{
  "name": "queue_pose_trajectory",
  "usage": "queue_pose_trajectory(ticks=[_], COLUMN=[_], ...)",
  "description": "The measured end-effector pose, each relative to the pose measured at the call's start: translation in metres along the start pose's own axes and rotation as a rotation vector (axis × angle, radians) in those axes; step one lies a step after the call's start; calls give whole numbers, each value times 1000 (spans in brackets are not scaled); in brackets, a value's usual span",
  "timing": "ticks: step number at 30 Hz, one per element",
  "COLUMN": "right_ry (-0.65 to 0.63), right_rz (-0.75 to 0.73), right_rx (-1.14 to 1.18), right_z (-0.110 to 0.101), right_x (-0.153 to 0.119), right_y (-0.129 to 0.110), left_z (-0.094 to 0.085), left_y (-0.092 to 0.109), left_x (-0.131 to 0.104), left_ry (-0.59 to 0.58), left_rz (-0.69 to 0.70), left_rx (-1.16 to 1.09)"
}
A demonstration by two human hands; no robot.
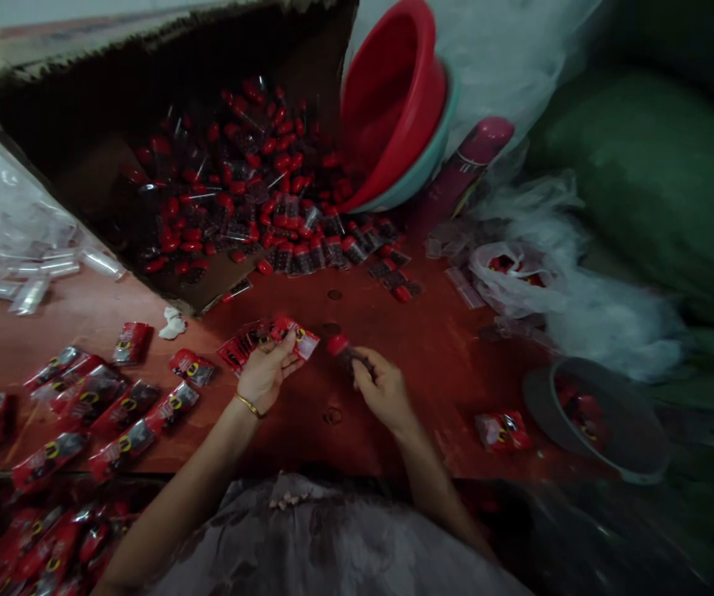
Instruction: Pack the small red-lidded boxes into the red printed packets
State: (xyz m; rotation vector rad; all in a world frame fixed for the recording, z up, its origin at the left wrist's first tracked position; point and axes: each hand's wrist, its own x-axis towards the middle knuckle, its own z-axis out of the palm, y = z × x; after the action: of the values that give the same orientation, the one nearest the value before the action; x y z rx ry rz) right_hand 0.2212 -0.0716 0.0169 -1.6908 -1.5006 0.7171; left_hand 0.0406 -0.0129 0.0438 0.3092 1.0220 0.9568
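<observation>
My left hand (262, 379), with a gold-coloured bracelet at the wrist, pinches a small red printed packet (306, 341) with a pale see-through part. Beside and partly behind its fingers, a fanned row of red packets (242, 343) lies on the red table (431, 356). In my right hand (387, 396) is a small clear bottle with a red cap (337, 344), blurred by motion, its cap pointing at the packet. The bottle and the packet are apart. Several more red-capped bottles (301, 258) spill from a tipped cardboard box (220, 281) ahead.
Filled red packets (130, 406) lie at the left, with more (52, 546) below the table edge. Clear tubes (34, 290) sit back left. A red basin (422, 108), a pink spray can (465, 170), a plastic bag (556, 290) and a grey tub (648, 439) stand right.
</observation>
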Motion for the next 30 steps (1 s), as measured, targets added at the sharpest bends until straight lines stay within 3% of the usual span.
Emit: queue_pose_trajectory(ticks=[4,9,17,23,30], right_ry=[-226,-295,-222,-235,-166], right_rz=[102,198,198,181,158], right_rx=[432,587,504,518,519], right_z=[-8,-2,4,4,9], right_x=[-19,-19,-18,-17,-16], right_y=[-19,-26,-24,-22,-15], left_z=[0,0,-2,2,3], left_y=[-2,-2,0,-1,-9], left_x=[-3,-7,-7,-7,-11], left_ry=[-45,-118,-130,-171,-200], left_rz=[22,63,143,85,185], left_rx=[97,206,289,277,334])
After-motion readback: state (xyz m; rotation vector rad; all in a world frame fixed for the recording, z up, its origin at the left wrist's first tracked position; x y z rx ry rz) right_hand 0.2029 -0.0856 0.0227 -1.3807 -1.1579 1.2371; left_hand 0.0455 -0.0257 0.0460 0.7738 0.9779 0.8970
